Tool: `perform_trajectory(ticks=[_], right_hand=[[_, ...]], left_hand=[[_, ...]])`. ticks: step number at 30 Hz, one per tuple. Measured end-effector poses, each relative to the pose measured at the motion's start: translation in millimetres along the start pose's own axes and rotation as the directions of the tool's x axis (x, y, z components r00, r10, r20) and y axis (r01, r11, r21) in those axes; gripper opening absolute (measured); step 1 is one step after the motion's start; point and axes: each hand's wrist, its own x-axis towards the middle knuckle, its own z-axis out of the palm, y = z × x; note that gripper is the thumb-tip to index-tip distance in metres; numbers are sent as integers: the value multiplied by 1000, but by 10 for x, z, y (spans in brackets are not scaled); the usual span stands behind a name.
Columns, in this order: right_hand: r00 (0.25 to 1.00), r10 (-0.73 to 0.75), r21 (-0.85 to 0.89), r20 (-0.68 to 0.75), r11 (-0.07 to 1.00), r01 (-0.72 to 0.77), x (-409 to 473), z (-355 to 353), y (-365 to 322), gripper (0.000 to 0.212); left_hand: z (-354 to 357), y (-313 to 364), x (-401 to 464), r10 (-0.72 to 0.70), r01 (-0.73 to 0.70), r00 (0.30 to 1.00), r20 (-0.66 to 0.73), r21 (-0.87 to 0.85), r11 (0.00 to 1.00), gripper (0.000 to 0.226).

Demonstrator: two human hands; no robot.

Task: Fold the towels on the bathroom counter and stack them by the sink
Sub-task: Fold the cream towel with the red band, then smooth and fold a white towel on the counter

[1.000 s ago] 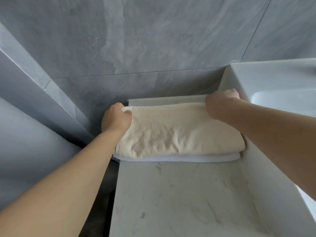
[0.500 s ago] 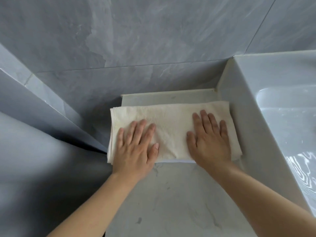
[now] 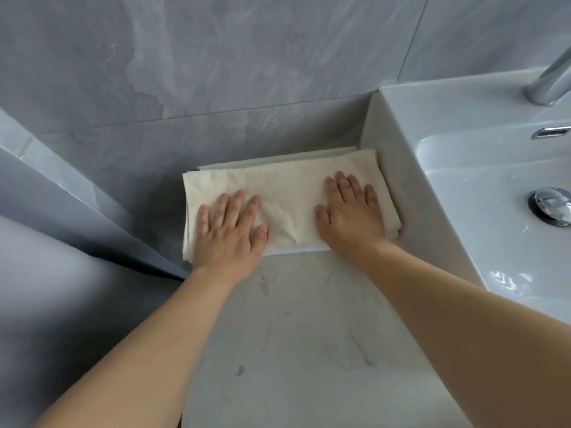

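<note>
Left hand (image 3: 230, 234), right hand (image 3: 349, 216) press cream towel (image 3: 287, 199) flat.

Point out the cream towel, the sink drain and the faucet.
cream towel (image 3: 287, 193): head view, bare middle of top layer.
sink drain (image 3: 551, 205): head view, chrome stopper.
faucet (image 3: 548, 84): head view, chrome base.

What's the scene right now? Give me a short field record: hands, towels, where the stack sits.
left hand: flat, fingers straight, presses cream towel
right hand: flat, presses the same towel
cream towel: folded, top of stack
white towel: only an edge shows beneath
stack location: counter, at the back wall, against the sink side
</note>
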Motion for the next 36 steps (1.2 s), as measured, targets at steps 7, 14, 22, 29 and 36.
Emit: perform_trajectory(ticks=[7,14,22,29,36], right_hand=[[981,-180,61,-66,981,184,-960,-406,0,60],[939,-329,223,-99,913,343,-2040,-572,364,50],[923,-344,199,-171,906,374,-2992,-651,1241,42],[951,-231,166,-205,950,266,-3529,-850,2508,42],[981,-15,238,-193,969,62,-3835,-975,3749,41]], left_hand=[[-403,416,-624,45,-54,994,-100,-94,994,69],[-535,946,-1410,141,-143,990,-21,-163,976,65],[-777,1910,-2297,352,-399,913,-208,-267,877,52],[-774,3364,-2655,538,-616,778,-325,-223,756,48],[-615,4574,-2610,554,-602,797,-241,-245,760,49]])
